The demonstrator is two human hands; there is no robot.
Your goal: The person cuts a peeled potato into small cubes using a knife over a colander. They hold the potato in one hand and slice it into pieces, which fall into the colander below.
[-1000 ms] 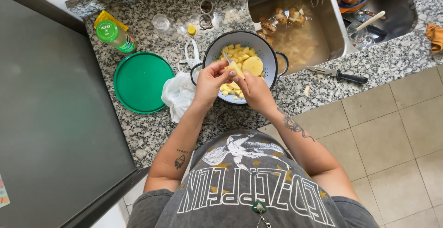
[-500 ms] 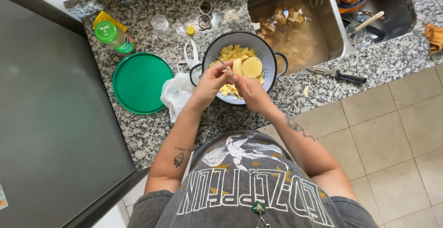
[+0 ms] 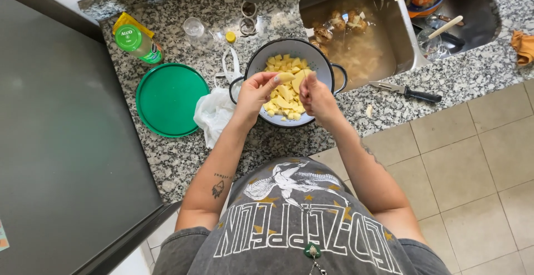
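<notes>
Hands over pot [image 3: 320,66] of potato chunks | left hand [image 3: 253,94] grip pinches potato piece [image 3: 286,77] | right hand [image 3: 317,97] grip: cannot tell | risk: piece slips, drops onto granite table [image 3: 445,77].

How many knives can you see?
1. The knife lies on the counter between the sink and the floor, right of the pot. More may be hidden among the dishes in the sink.

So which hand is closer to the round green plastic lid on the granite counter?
Left. The left hand is over the pot's near-lid side, beside the round green lid; the right hand is farther away.
</notes>
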